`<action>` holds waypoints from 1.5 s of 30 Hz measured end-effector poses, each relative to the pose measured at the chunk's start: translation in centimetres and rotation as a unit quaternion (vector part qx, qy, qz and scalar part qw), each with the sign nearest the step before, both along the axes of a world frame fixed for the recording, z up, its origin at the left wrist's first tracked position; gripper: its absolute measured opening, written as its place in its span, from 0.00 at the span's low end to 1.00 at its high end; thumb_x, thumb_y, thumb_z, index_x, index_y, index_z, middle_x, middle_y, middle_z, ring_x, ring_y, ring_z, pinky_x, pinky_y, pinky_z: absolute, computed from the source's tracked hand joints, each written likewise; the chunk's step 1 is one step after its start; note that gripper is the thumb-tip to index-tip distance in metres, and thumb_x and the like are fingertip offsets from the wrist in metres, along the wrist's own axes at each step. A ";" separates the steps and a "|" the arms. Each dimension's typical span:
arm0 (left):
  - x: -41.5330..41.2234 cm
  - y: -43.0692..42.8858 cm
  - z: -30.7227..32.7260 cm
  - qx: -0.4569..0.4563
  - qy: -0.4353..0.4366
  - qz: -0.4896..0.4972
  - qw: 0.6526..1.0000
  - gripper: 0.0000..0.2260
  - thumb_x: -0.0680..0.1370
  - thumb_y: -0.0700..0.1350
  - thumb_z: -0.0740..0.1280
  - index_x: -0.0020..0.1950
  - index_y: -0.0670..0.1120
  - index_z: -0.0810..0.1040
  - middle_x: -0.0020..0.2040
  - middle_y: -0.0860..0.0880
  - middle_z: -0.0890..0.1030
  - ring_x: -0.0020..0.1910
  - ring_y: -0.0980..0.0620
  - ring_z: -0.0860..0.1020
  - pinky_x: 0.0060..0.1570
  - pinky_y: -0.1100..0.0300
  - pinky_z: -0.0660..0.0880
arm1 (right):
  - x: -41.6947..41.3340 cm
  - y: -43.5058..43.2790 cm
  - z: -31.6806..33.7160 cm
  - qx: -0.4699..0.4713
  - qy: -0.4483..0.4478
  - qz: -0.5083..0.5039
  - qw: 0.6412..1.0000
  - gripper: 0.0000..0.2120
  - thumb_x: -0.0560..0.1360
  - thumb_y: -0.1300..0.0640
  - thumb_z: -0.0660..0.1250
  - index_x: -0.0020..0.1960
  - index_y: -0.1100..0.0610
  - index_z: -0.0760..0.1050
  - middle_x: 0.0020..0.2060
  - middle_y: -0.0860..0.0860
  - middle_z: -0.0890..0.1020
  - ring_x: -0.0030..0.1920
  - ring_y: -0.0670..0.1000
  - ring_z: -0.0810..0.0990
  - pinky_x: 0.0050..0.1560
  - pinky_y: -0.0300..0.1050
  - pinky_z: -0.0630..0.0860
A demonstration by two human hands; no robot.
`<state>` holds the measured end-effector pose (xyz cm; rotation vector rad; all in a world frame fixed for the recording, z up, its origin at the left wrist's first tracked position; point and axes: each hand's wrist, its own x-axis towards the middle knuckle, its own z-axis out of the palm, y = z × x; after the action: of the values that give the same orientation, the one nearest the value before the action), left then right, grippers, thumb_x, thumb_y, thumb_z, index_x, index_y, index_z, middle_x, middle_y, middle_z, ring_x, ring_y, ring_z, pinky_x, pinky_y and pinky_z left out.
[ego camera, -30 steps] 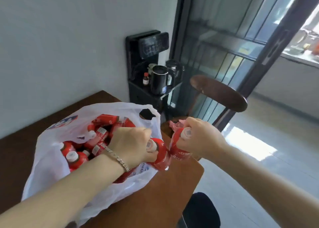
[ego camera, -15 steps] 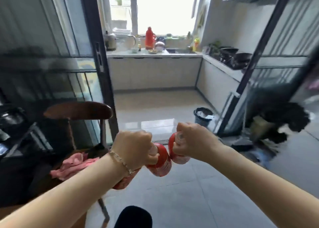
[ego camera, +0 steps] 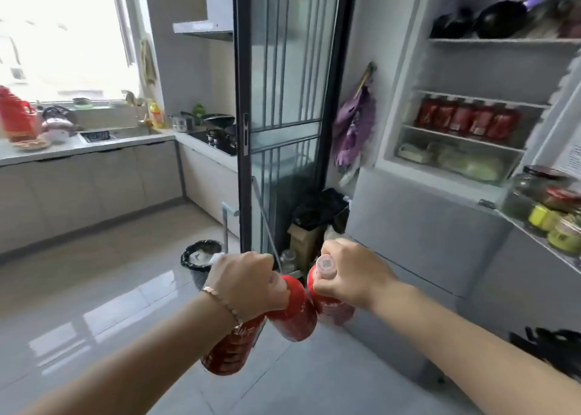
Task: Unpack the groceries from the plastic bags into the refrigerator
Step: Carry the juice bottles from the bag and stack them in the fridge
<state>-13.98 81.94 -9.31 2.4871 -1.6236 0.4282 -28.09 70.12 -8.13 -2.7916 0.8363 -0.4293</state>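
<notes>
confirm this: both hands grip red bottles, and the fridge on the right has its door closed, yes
No. The head view shows the refrigerator with its door open, a row of shelved bottles visible inside. The rest stands: the left hand and the right hand both grip red bottles.

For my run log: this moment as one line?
phase: carry | left hand: grips two red bottles | right hand: grips capped red bottle | refrigerator: open, to the right

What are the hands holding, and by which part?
The left hand grips two red plastic bottles by their top ends; the right hand grips a third red bottle at its pale-capped neck.
</notes>
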 end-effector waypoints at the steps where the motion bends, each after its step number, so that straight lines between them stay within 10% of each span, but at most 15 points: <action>1: 0.1 -3.5 0.4 -0.004 -0.002 -0.017 1.000 0.15 0.67 0.55 0.60 0.28 0.47 0.63 0.25 0.51 0.67 0.28 0.52 0.71 0.29 0.63 0.63 | -0.4 -2.9 0.2 -0.004 -0.002 -0.023 1.000 0.13 0.68 0.48 0.65 0.42 0.56 0.68 0.39 0.50 0.71 0.40 0.55 0.72 0.38 0.43 0.64; 17: 1.8 -47.2 9.5 -0.042 -0.006 -0.282 0.959 0.13 0.71 0.58 0.61 0.36 0.50 0.67 0.32 0.53 0.70 0.35 0.50 0.73 0.36 0.60 0.65 | -2.8 -38.1 8.0 -0.025 -0.094 -0.335 0.937 0.12 0.69 0.50 0.67 0.37 0.56 0.67 0.35 0.50 0.73 0.35 0.52 0.73 0.30 0.43 0.63; 31: 0.7 -78.2 14.1 -0.246 -0.015 -0.281 0.927 0.16 0.73 0.62 0.58 0.43 0.49 0.62 0.25 0.56 0.65 0.22 0.58 0.61 0.24 0.63 0.53 | -4.8 -69.4 12.3 -0.158 -0.322 -0.392 0.847 0.17 0.73 0.49 0.64 0.32 0.50 0.58 0.30 0.46 0.65 0.30 0.47 0.64 0.26 0.40 0.55; 45: 2.0 -92.7 15.6 -0.175 -0.038 -0.289 0.941 0.19 0.66 0.68 0.56 0.41 0.54 0.70 0.28 0.58 0.67 0.29 0.55 0.68 0.26 0.63 0.56 | -1.9 -84.9 11.7 -0.105 -0.187 -0.502 0.838 0.29 0.75 0.34 0.54 0.48 0.59 0.76 0.56 0.58 0.74 0.42 0.58 0.79 0.37 0.45 0.72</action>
<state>-11.94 -10.78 6.30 1.6605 -1.9895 0.6587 -30.03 -14.78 3.52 -2.0317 2.1765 -1.2127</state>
